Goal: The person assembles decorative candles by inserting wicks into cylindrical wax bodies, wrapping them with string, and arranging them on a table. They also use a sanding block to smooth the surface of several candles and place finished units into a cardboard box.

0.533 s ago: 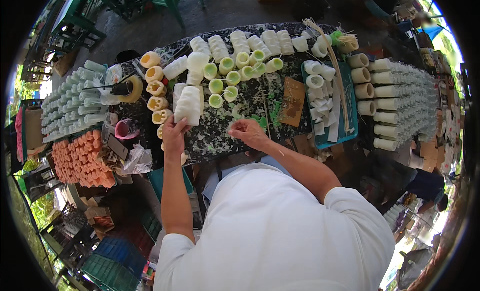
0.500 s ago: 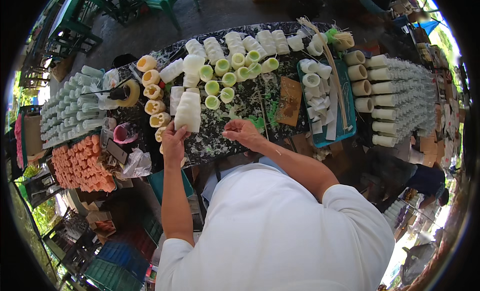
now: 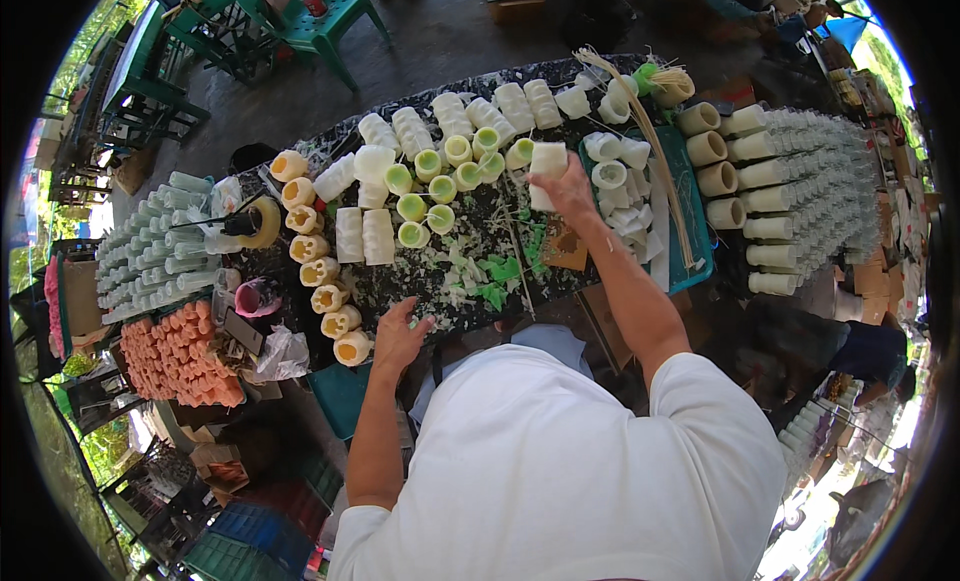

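Observation:
My right hand (image 3: 572, 193) reaches over the right part of the table, fingers closed round a short white wax cylinder (image 3: 548, 160). Some of that cylinder is covered by the hand. Over the near table edge my left hand (image 3: 401, 333) is held with nothing in it, fingers apart. Beyond it, two white ridged wax cylinders (image 3: 378, 237) stand side by side. Several pale wax cups with green insides (image 3: 412, 208) are grouped at the middle, and a row of white ridged cylinders (image 3: 411, 131) runs behind them.
Peach scalloped wax cups (image 3: 320, 272) line the table's left side. A teal tray (image 3: 694, 271) with white wax pieces lies on the right, near a brown board (image 3: 566, 249). Green and white scraps (image 3: 490, 281) litter the dark tabletop. Glass vessels (image 3: 160, 251) crowd the left; tan cylinders (image 3: 712, 149) stand right.
My left hand has let go of a white ridged cylinder, now standing beside another, and drawn back toward me. My right hand has moved far right and taken hold of a short white cylinder.

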`<control>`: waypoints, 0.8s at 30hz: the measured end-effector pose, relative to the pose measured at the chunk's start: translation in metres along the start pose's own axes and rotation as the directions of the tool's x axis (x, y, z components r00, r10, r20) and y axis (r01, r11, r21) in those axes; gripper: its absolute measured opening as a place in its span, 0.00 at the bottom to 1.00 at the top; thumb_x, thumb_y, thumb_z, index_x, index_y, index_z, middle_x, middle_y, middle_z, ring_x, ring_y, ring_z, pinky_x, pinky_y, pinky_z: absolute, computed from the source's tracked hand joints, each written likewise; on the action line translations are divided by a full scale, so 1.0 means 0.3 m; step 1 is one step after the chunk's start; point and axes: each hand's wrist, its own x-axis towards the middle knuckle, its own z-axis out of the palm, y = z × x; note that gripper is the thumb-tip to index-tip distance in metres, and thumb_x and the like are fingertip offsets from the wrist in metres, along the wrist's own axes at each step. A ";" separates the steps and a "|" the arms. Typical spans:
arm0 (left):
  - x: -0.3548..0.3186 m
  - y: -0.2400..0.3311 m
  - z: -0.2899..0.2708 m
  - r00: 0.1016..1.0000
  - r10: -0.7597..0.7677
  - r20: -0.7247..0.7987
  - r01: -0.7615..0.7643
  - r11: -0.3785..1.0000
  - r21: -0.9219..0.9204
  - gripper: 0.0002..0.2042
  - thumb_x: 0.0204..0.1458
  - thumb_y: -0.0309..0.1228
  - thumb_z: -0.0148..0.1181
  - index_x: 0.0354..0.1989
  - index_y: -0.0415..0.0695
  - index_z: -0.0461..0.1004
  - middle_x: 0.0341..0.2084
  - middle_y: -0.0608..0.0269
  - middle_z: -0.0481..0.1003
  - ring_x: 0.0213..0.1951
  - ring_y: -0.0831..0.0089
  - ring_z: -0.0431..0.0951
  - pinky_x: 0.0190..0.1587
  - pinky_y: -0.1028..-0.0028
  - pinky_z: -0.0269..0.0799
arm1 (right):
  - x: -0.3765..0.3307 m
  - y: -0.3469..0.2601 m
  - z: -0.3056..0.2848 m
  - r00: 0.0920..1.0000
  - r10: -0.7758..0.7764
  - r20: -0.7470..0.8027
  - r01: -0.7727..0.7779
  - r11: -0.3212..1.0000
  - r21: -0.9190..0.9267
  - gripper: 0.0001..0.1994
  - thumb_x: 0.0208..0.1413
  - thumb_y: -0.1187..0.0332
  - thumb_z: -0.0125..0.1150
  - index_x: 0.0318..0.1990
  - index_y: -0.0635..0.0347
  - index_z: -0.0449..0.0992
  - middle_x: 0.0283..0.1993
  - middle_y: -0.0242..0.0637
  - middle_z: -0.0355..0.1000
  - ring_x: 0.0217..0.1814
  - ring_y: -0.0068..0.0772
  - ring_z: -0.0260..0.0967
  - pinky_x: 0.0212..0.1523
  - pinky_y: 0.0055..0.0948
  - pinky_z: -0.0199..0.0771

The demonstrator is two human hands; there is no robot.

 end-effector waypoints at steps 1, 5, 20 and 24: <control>0.001 -0.022 -0.001 0.998 -0.060 -0.003 0.059 0.998 -0.034 0.30 0.52 0.39 0.72 0.61 0.34 0.75 0.50 0.46 0.81 0.44 0.60 0.83 0.51 0.65 0.78 | 0.116 -0.021 -0.026 0.998 -0.019 -0.054 0.020 1.000 0.009 0.41 0.41 0.56 0.81 0.62 0.66 0.68 0.55 0.51 0.77 0.56 0.47 0.78 0.58 0.40 0.78; -0.033 -0.091 0.035 0.978 -0.195 -0.067 0.188 0.977 -0.100 0.30 0.52 0.39 0.72 0.61 0.34 0.75 0.48 0.44 0.82 0.40 0.63 0.84 0.48 0.67 0.79 | 0.536 -0.074 -0.003 0.993 -0.109 -0.034 0.090 0.933 -0.348 0.41 0.40 0.50 0.79 0.61 0.63 0.73 0.61 0.55 0.75 0.67 0.54 0.71 0.67 0.41 0.70; -0.186 -0.109 0.218 0.960 -0.275 -0.058 0.271 0.960 -0.068 0.30 0.51 0.42 0.72 0.59 0.35 0.77 0.43 0.46 0.83 0.39 0.60 0.85 0.47 0.65 0.79 | 0.375 0.013 -0.123 0.980 -0.126 0.151 0.178 0.899 -0.401 0.33 0.55 0.43 0.67 0.53 0.68 0.79 0.54 0.55 0.79 0.60 0.54 0.75 0.60 0.45 0.73; -0.116 -0.126 0.212 0.982 -0.187 -0.007 0.187 0.982 -0.031 0.29 0.52 0.43 0.71 0.58 0.35 0.77 0.41 0.45 0.83 0.39 0.58 0.85 0.46 0.63 0.79 | -0.040 0.393 -0.130 0.970 0.192 0.147 -0.037 0.718 -0.695 0.40 0.52 0.37 0.69 0.57 0.68 0.74 0.50 0.59 0.78 0.56 0.59 0.76 0.60 0.49 0.75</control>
